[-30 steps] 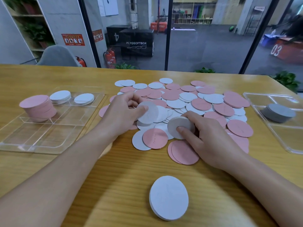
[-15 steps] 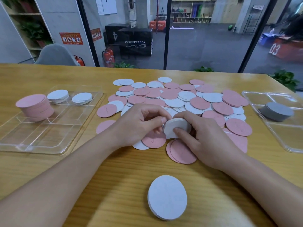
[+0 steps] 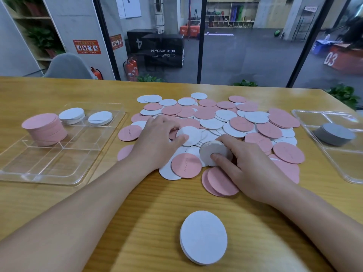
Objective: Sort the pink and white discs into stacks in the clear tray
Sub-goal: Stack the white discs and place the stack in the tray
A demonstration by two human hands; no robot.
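Pinching a tilted white disc point(image 3: 189, 136), left hand point(image 3: 157, 142); right hand point(image 3: 249, 165) grips a small white stack point(image 3: 213, 152) (lying flat).

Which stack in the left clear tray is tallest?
The pink disc stack in the left clear plastic tray; both white stacks beside it are far lower.

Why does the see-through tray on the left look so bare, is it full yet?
Not full. The clear tray holds one pink stack and two short white stacks; its near compartments show only bare plastic.
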